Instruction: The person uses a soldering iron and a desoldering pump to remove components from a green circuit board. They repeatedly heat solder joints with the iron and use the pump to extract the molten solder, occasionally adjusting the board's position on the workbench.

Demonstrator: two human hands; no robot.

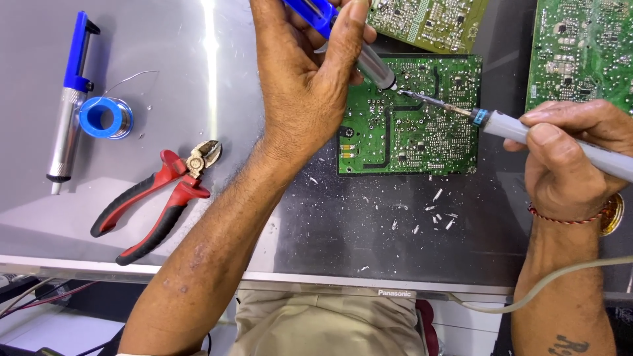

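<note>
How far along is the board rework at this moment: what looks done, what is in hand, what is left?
Done: cut lead bits litter the table below the green circuit board, and the red cutters lie set aside. In hand: the right hand holds a soldering iron with its tip on the board, while the left hand holds a blue solder sucker at the same spot. Left: cannot tell how many joints remain.

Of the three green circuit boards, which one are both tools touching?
The middle green circuit board, lying fully in view between the hands; the other two boards sit cut off at the top edge and top right corner, untouched.
</note>
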